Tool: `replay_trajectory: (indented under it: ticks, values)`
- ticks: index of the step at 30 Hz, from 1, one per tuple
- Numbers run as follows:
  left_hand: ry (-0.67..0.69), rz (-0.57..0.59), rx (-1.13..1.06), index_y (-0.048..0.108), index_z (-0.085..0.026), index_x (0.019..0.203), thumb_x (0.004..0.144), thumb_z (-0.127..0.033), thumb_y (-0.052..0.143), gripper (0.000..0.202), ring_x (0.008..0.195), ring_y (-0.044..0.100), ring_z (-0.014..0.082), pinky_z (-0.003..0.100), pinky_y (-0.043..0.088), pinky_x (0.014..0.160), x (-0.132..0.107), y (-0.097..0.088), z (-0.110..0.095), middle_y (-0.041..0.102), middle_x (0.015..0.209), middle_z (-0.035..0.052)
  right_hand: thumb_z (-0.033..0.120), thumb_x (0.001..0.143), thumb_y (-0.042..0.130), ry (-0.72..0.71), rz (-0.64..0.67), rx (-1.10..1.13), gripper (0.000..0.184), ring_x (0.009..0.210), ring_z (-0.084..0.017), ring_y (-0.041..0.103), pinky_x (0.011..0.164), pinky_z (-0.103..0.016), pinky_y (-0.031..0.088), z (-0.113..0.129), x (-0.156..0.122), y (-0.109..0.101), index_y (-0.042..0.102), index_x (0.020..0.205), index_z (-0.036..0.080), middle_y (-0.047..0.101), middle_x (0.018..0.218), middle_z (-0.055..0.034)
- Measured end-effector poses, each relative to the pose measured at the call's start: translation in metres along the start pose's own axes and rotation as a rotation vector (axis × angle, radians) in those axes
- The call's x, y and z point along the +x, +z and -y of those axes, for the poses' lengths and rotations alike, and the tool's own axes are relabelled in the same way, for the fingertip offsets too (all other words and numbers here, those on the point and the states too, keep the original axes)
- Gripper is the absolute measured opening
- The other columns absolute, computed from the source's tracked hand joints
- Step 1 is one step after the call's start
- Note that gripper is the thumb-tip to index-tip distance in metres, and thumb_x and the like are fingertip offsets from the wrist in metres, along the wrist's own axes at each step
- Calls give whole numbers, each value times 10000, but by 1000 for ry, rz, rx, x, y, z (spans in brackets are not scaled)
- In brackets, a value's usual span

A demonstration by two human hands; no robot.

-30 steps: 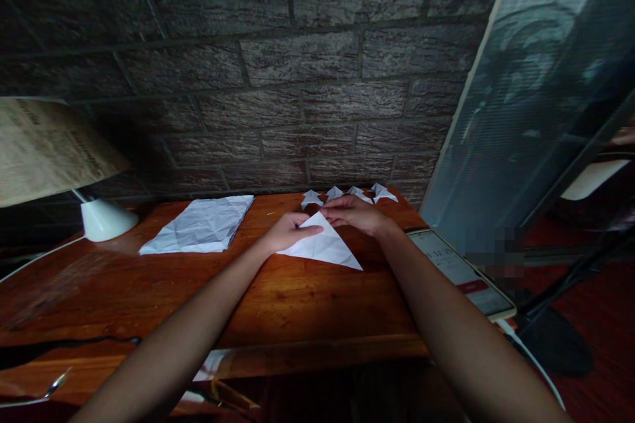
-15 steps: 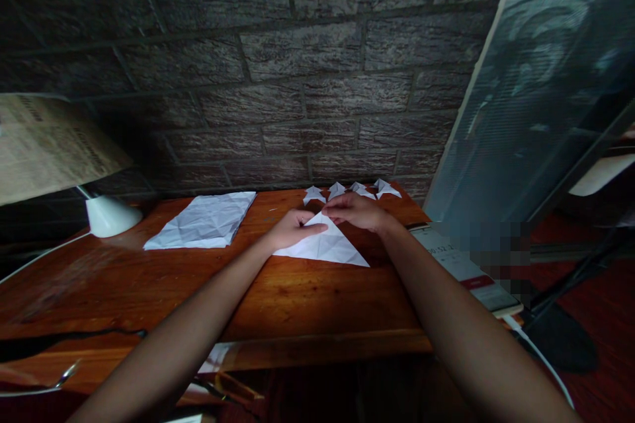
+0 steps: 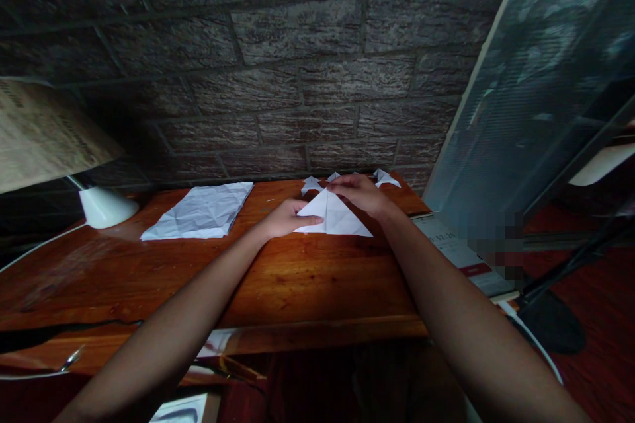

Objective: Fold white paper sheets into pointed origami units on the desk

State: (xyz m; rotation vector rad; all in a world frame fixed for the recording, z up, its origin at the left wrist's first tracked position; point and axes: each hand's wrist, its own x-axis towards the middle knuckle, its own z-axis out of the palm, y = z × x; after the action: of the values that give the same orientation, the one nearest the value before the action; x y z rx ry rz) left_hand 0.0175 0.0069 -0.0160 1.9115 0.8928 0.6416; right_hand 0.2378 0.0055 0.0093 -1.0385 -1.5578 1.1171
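Observation:
A white sheet of paper point(image 3: 342, 217), folded into a triangle with a crease down its middle, is held a little above the wooden table point(image 3: 317, 291). My left hand point(image 3: 288, 219) grips its left side, the thumb lying across the front and the fingers behind. At the top point, my right hand point(image 3: 358, 190) pinches the paper between thumb and fingertips. Just behind my hands stand several small folded paper shapes point(image 3: 311, 184), partly covered by the right hand.
A stack of creased white paper point(image 3: 201, 210) lies to the left. Beyond it stands a lamp point(image 3: 106, 206) with a printed shade. On the right a tablet-like screen point(image 3: 454, 252) with a white cable point(image 3: 536, 344) rests at the table edge. A brick wall point(image 3: 278, 92) rises behind.
The triangle now shows its middle crease, and its lower edge looks more level. Both hands sit slightly higher in view, and the camera has tilted a little.

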Motion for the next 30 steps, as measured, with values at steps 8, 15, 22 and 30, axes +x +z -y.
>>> replay_trajectory:
  ticks: [8, 15, 22, 30]
  values:
    - [-13, -29, -22, 658, -127, 719, 718, -623, 688, 497, 545, 446, 96, 207, 304, 489, 0, 1, -2, 548, 605, -18, 419, 647, 796, 38, 62, -15, 338, 664, -139, 604, 636, -268, 459, -1, -1, -4, 785, 842, 143, 753, 815, -48]
    - [-16, -104, -10, 560, -147, 595, 704, -775, 581, 638, 515, 347, 82, 215, 246, 456, 2, 5, -5, 435, 535, -31, 375, 641, 807, 23, 5, -26, 292, 698, -143, 624, 684, -274, 473, -4, 3, 0, 791, 833, 156, 754, 814, -33]
    - [-32, -78, 28, 569, -138, 576, 698, -703, 650, 583, 504, 347, 77, 215, 222, 445, -1, 4, -8, 438, 528, -34, 407, 675, 782, 2, -4, -27, 326, 643, -132, 585, 605, -262, 430, 2, -3, 5, 785, 858, 138, 732, 778, -32]
    - [-120, -154, -128, 643, -132, 640, 592, -792, 665, 662, 509, 416, 90, 219, 305, 469, 1, 8, -9, 551, 570, -11, 427, 673, 781, -97, 14, -38, 339, 666, -128, 581, 618, -250, 426, 11, -4, 15, 775, 834, 128, 727, 767, -27]
